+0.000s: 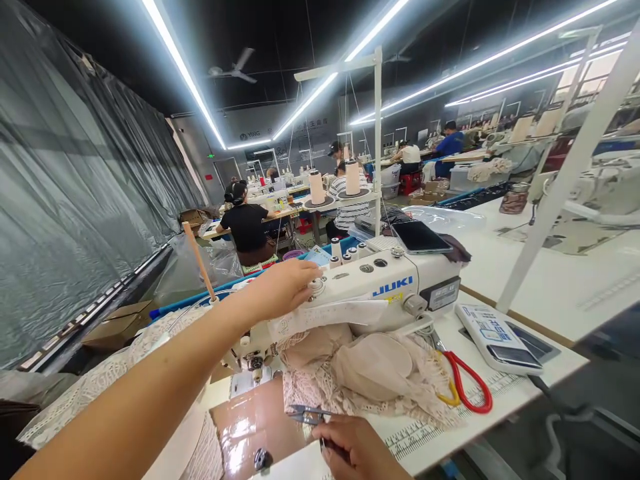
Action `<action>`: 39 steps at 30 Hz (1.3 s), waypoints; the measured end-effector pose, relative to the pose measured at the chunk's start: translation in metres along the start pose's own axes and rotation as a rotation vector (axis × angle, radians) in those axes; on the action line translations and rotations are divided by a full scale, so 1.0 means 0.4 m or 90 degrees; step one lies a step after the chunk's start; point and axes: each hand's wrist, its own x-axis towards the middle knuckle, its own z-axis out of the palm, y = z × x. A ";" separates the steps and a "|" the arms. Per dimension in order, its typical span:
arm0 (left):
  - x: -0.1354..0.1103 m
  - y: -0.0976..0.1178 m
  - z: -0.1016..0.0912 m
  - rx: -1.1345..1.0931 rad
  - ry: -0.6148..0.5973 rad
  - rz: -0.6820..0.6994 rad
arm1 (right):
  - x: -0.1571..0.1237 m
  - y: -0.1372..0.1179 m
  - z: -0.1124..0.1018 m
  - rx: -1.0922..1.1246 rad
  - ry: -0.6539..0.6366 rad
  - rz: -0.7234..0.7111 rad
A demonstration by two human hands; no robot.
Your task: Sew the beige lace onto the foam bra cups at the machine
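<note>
My left hand (280,288) reaches across to the top of a white JUKI sewing machine (385,283), its fingers curled around a small knob near the machine's head. My right hand (356,447) lies low at the table's front edge, closed on small thread snips (310,416) whose blades point left. Beige lace fabric and padded cups (373,370) are heaped under the machine's arm. A white lace strip (330,312) hangs along the machine's front.
Red-handled scissors (467,387) and a control panel (495,337) lie right of the fabric. A phone (420,237) rests on the machine's top. Thread cones (317,188) stand on a rack behind. Other people sit sewing further back. Plastic sheeting (75,200) covers the left wall.
</note>
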 end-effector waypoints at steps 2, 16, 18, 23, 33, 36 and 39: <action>0.034 -0.021 -0.002 0.003 -0.076 0.012 | 0.000 0.004 0.002 0.004 -0.001 -0.004; 0.139 -0.062 -0.034 -0.013 -0.231 0.052 | 0.024 0.051 0.037 -0.116 -0.104 -0.009; 0.151 -0.063 -0.037 -0.002 -0.263 0.044 | 0.029 0.054 0.046 -0.124 -0.106 0.003; 0.156 -0.047 -0.038 0.061 -0.268 0.080 | 0.033 0.047 0.050 -0.125 -0.151 0.058; 0.133 -0.013 -0.007 0.184 -0.242 0.065 | 0.022 0.018 0.012 -0.074 -0.143 0.087; 0.133 -0.016 -0.011 0.160 -0.248 0.056 | 0.013 0.019 0.004 0.007 -0.102 0.104; 0.139 -0.018 -0.013 0.161 -0.247 0.047 | 0.005 0.029 0.004 0.058 -0.061 0.090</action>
